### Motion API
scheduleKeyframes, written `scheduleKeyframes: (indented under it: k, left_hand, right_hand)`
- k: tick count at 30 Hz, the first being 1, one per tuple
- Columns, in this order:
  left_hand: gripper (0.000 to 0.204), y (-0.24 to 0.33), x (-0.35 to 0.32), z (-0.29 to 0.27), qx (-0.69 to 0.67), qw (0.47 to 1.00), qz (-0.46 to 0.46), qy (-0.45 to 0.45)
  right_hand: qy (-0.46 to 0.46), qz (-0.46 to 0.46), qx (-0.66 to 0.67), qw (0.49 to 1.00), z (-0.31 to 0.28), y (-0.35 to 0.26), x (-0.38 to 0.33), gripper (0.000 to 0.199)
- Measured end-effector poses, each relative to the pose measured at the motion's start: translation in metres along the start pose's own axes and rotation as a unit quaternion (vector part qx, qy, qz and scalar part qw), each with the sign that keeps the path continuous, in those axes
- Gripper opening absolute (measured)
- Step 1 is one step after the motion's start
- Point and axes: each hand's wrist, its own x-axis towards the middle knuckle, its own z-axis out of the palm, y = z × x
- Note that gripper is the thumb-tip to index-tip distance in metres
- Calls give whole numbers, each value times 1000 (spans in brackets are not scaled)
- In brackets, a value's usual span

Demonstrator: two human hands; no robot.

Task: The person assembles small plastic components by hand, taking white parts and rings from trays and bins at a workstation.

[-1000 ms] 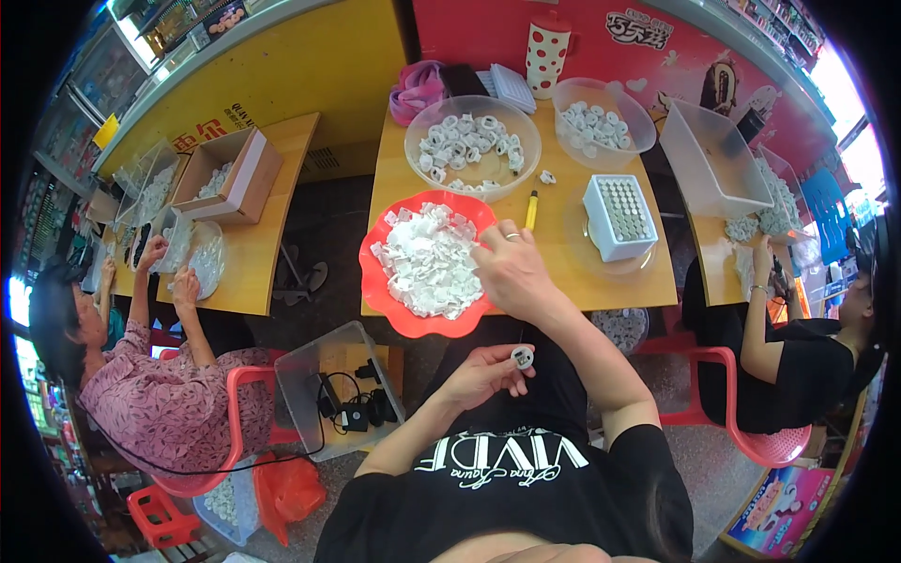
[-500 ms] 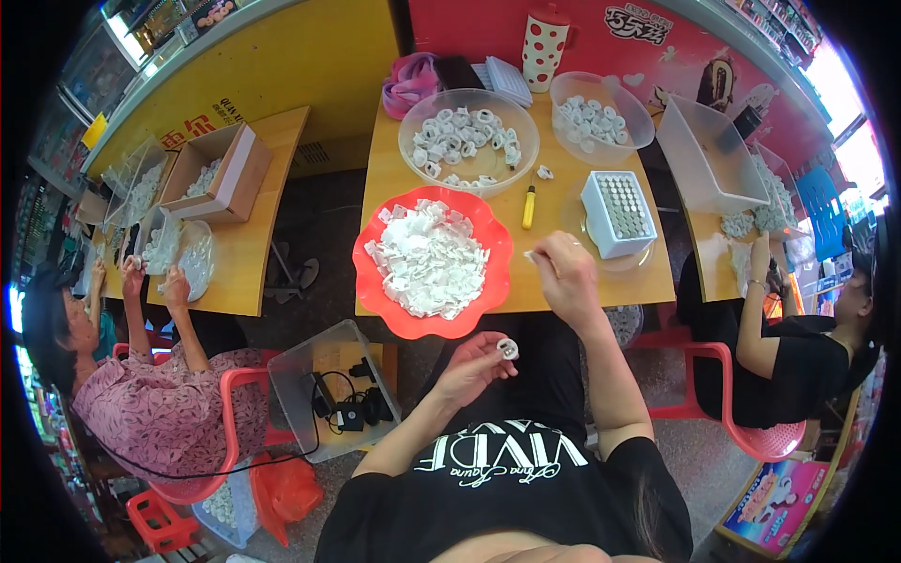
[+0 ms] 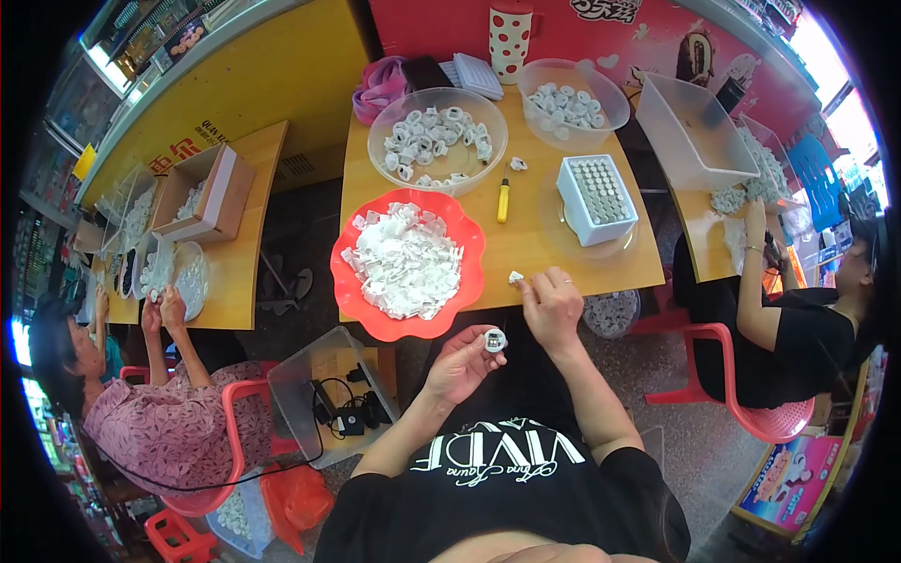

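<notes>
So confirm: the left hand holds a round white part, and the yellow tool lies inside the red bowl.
Not inside: the head view shows the yellow tool on the table, outside the red bowl. The left hand holds the round part.

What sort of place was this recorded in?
Probably a small shop or eatery used for hand assembly: a red bowl heaped with white pieces, a seated co-worker at a neighbouring table, and a food picture on the wall.

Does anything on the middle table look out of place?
One white part lies loose on the table, beyond the yellow tool, while similar ones sit in a clear bowl. Otherwise, nothing stands out.
</notes>
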Motion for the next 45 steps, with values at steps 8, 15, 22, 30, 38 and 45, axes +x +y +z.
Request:
scheduleKeyframes:
  k: [8,15,22,30,38,45]
  left_hand:
    - [25,1,6,6,-22,999,24,41]
    - [26,2,7,1,-59,998,-15,32]
    - [26,-2,11,7,-69,995,-45,55]
    - [24,-7,10,10,-44,997,-36,49]
    - [24,-7,9,12,-37,998,-35,21]
    - [23,-9,10,7,-23,999,-30,23]
  right_hand:
    - [-51,-90,-117,988,20,-8,4,14]
    - [-14,-66,111,992,2,12,-5,12]
    - [-64,-8,309,949,-49,-24,-32,37]
    - [-17,-114,205,972,-38,-35,-38,63]
    - [-49,-151,177,971,-45,-37,-32,72]
    - [-80,-171,162,969,-49,-36,-28,75]
